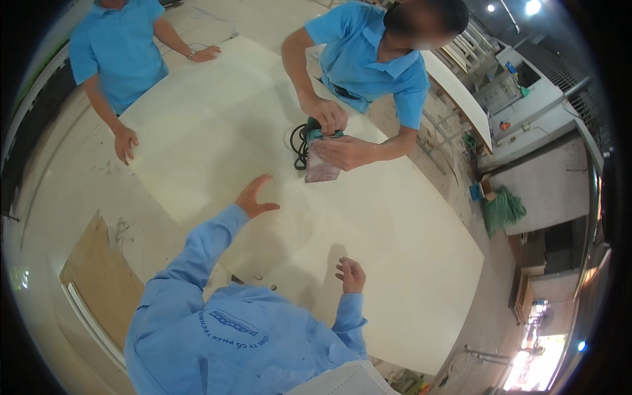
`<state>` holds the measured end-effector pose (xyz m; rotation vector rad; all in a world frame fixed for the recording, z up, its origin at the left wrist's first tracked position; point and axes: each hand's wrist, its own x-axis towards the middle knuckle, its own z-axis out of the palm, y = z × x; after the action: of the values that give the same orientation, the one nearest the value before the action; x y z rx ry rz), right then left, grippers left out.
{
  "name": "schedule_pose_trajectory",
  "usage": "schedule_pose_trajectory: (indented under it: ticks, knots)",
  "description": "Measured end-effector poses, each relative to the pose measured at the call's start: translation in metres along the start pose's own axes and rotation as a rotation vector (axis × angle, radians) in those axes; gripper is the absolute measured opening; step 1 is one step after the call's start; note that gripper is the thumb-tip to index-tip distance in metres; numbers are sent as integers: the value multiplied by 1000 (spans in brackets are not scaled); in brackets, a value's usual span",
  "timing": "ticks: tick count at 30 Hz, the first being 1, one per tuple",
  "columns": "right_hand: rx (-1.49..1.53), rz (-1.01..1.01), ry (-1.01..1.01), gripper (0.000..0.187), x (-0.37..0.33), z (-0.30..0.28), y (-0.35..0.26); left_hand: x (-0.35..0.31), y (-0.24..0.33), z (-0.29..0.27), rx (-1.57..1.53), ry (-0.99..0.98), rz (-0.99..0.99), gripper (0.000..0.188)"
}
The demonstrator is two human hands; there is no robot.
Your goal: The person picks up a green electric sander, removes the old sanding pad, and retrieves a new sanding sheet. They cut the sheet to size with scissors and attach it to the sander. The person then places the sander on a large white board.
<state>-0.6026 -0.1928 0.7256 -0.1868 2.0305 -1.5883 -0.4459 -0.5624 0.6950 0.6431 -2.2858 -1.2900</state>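
Observation:
My left hand (253, 199) is held out over a large pale board (408, 250), thumb and fingers spread wide with nothing between them. Lower and to the right, my right hand (351, 275) hovers over the same board, its fingers loosely bent and apart, holding nothing I can see. Beyond my hands, a co-worker in a blue shirt grips a green power sander (313, 129) with one hand. The other hand presses a reddish-brown sheet of sandpaper (321, 164) against it. A coiled black cord (299, 148) lies beside the sander.
Another person in blue (118, 52) stands at the board's far left edge, both hands on it. Brown sheet panels (102, 270) lie at the left. On the right are a green sack (504, 210) and a second pale-topped table (457, 99).

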Motion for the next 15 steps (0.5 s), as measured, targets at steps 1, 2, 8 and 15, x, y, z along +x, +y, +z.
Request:
schedule_pose_trajectory:
  ticks: [1, 2, 8, 15]
  knots:
    - [10, 7, -12, 24, -1, -1, 1, -5, 1, 5, -29, 26, -56, 85]
    - [12, -8, -41, 25, 0, -1, 3, -9, -1, 10, -66, 70, -68, 81]
    - [24, 23, -132, 27, 10, 0, 17, -49, -21, 34, -34, 171, -416, 44]
    - [56, 99, -198, 26, 15, -13, 36, -86, -26, 40, -144, 189, -502, 34]
